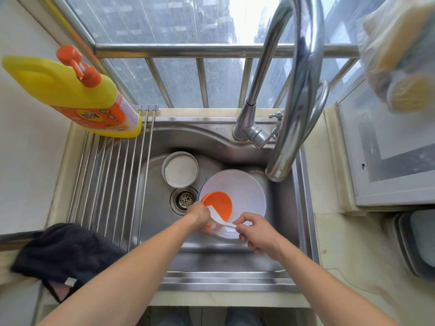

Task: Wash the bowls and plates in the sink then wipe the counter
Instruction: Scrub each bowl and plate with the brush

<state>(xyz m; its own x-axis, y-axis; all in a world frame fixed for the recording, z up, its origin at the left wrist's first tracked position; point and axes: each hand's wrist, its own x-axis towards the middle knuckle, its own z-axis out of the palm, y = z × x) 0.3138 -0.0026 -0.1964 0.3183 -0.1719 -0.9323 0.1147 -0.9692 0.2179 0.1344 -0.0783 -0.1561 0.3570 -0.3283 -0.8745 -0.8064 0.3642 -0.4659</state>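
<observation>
From the head cam: left hand [199, 214] has its grip on the rim of the orange bowl [217, 204], tilted over the white plate [237, 201] in the sink [284, 234], and the right hand [253, 230] pinches the brush [220, 220] handle. I'd keep the bowl tilted low over the plate and turn it bit by bit, so the bristles reach the whole inside and the drips stay off the worktop [343, 250]

The left hand [199, 214] is covering the near rim of the orange bowl [217, 204], and its fingertips are lying out of sight beneath it. The brush [217, 220] bristles are partly hiding behind that hand. The white plate [244, 196] is disappearing under the bowl. The bag of sponges [397, 52] is blurring at the right edge.
</observation>
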